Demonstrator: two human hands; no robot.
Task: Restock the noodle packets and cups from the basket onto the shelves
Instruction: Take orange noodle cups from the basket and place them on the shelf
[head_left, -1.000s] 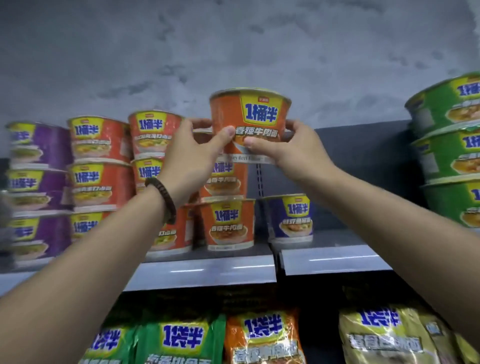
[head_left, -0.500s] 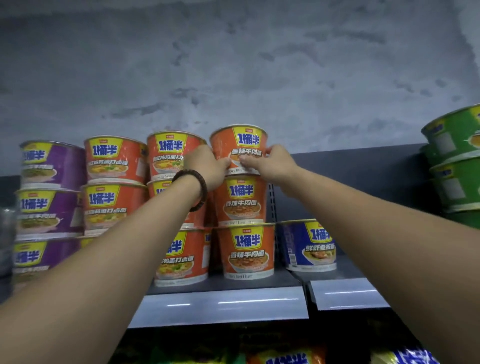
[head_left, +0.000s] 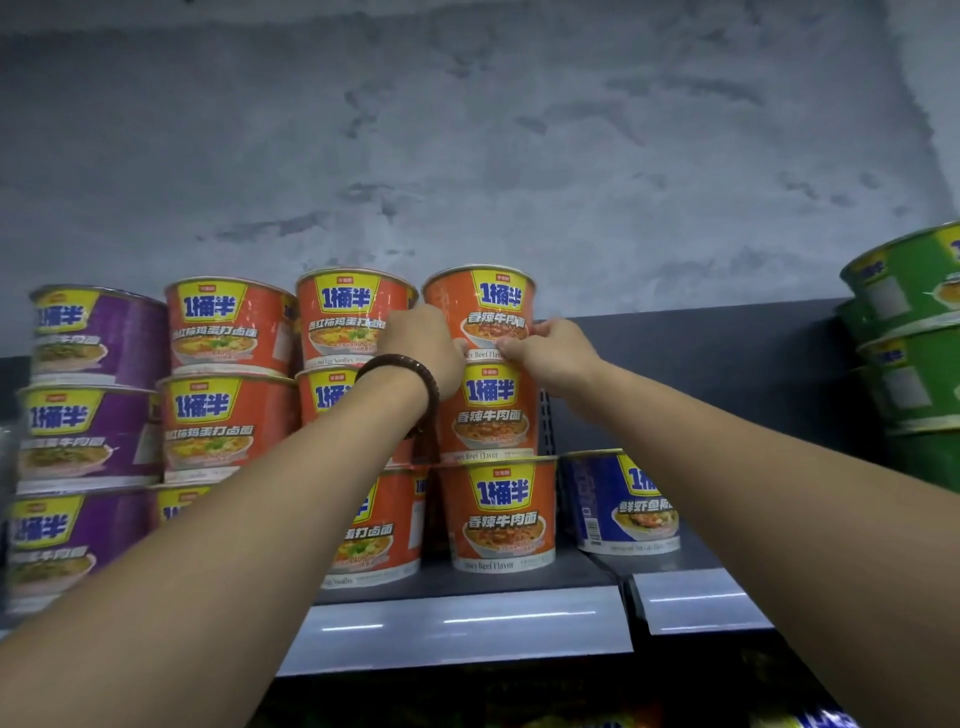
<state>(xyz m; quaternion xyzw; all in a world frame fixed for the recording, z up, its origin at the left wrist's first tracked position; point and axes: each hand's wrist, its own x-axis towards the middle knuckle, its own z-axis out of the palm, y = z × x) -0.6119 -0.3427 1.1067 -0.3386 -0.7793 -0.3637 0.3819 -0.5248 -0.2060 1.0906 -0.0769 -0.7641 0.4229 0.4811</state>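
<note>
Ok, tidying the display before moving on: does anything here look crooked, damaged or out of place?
Nothing stands out. The top orange cup, gripped by left hand and right hand, sits upright on its stack.

approx 16 noodle cups (head_left: 500, 514), 2 hands (head_left: 423, 345)

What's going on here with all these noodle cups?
A person is stocking a shop shelf. Both the left hand and the right hand grip the orange cup near its base. It looks set on top of two matching cups, making a stack of three. Red cups and purple cups stand to the left, a blue cup and green cups to the right.
</note>
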